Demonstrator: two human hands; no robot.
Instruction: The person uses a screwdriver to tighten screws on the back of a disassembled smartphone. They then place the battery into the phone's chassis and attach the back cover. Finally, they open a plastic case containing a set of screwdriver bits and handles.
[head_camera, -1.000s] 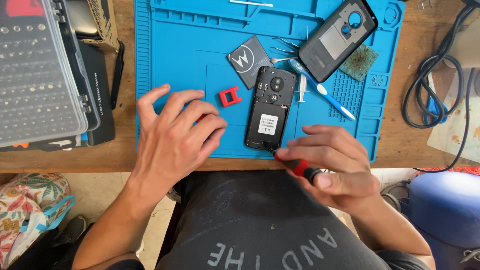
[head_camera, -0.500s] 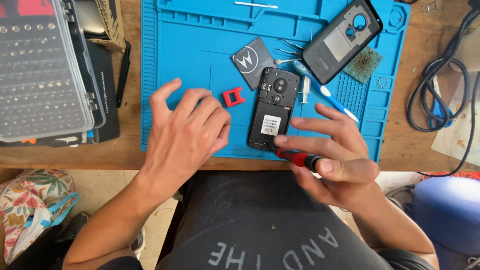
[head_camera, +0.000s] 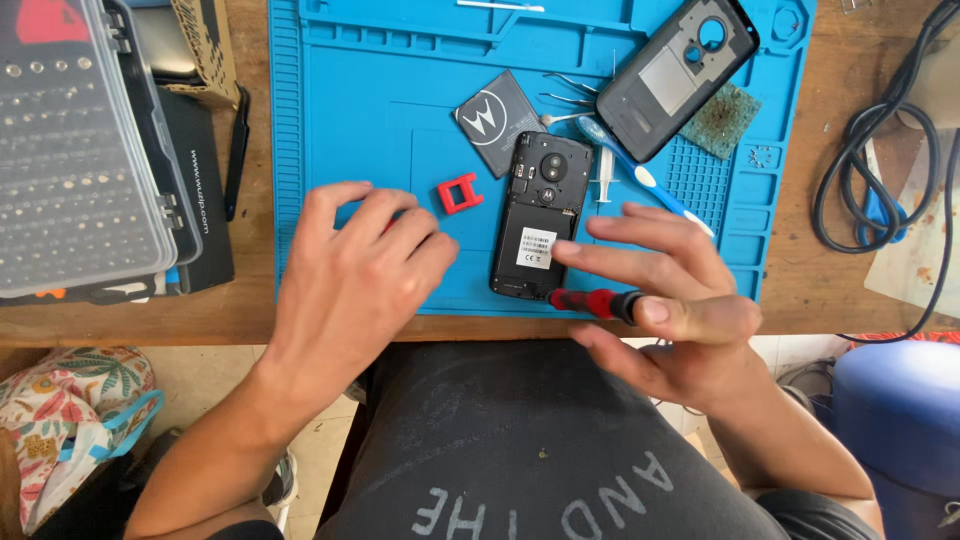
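Note:
A black phone (head_camera: 540, 215) with its back cover off lies on the blue work mat (head_camera: 380, 90). My right hand (head_camera: 675, 300) grips a red and black screwdriver (head_camera: 592, 302) near the phone's lower right corner, with the fingers spread over the mat's front edge. My left hand (head_camera: 350, 280) rests palm down on the mat, left of the phone, holding nothing. A small red plastic part (head_camera: 459, 193) lies just beyond its fingertips. A black battery (head_camera: 497, 112) sits above the phone.
The phone's black back cover (head_camera: 676, 78) lies at the mat's far right, with tweezers (head_camera: 568, 92), a blue-handled tool (head_camera: 640, 175) and a green pad (head_camera: 727, 119) near it. A clear compartment case (head_camera: 80, 150) is at the left. Black cables (head_camera: 885, 170) lie at the right.
My right hand has opened its fingers and slid right along the mat's edge with the screwdriver. My left hand stayed flat on the mat. The view shifted slightly.

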